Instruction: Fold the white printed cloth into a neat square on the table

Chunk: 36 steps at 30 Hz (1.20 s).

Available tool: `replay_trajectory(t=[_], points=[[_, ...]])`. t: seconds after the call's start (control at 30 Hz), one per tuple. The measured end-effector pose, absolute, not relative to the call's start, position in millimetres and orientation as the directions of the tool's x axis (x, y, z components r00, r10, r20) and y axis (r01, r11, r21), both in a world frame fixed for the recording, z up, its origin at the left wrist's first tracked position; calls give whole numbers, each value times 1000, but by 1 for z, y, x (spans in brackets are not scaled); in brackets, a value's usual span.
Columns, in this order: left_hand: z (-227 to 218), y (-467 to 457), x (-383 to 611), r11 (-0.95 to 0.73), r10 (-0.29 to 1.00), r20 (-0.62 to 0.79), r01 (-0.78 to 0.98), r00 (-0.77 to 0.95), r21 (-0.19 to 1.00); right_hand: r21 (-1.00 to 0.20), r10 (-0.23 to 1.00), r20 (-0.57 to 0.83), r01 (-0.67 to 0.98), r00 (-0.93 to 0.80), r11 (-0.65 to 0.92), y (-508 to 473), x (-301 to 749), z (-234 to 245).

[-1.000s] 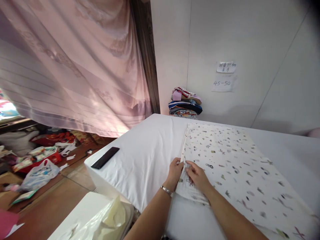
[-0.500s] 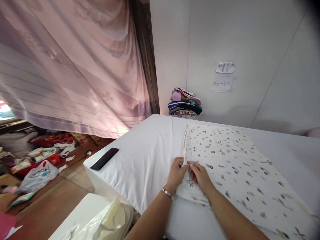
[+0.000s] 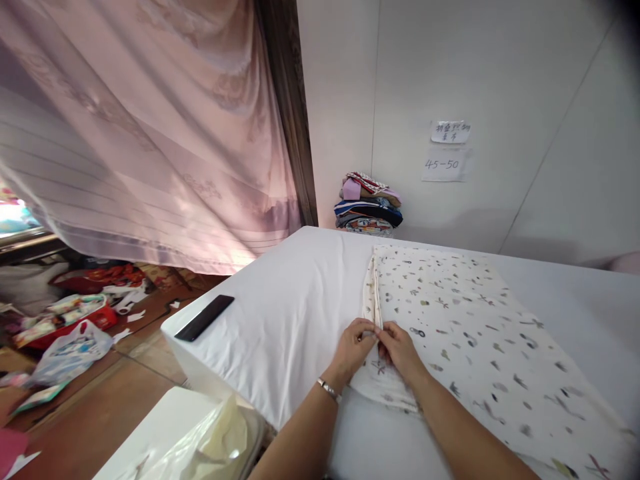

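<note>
Head view: the printed cloth (image 3: 465,333), cream with small scattered motifs, lies flat on the white-covered bench (image 3: 290,293). It fills the centre and lower right of the frame, and its long left edge is folded into a narrow strip that runs toward the far wall.

The left hand (image 3: 354,343) and the right hand (image 3: 400,350) meet at that folded edge, just below the centre of the frame, with their fingertips touching each other. Each hand's grip is closed, pinching the cloth's edge between thumb and fingers. A metal bracelet (image 3: 329,390) sits on the left wrist.

A black phone (image 3: 204,317) lies near the bench's left corner, well apart from the hands. At the far end of the bench a stack of folded clothes (image 3: 370,203) rests against the wall. To its right, 2 paper notes (image 3: 446,150) are stuck to the wall, and the lower one reads 45-50.

A pink curtain (image 3: 150,133) fills the upper left. Below it, bags and packets litter the floor (image 3: 95,407). A crumpled plastic bag (image 3: 220,440) sits at the bottom edge.
</note>
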State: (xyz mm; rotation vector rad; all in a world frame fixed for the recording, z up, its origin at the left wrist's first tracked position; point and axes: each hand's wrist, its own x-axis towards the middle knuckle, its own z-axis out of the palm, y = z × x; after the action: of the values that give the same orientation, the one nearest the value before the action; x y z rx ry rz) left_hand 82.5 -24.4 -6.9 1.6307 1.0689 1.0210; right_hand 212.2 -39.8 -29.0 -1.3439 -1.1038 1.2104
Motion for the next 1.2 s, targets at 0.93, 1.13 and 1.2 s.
replay_trajectory(t=[0.93,1.13,1.2], points=[[-18,-12,84,39,998,-56,600,10,799,-995,989,-84,41,125,-90,-44,209,-11],[-23,-9,82,54,998,-55,436,-10,898,-988,988,-67,125,139,-85,-42,208,-13],[-22,-11,81,22,999,-10,413,-32,910,-983,988,-59,161,142,-82,-40,207,-12]])
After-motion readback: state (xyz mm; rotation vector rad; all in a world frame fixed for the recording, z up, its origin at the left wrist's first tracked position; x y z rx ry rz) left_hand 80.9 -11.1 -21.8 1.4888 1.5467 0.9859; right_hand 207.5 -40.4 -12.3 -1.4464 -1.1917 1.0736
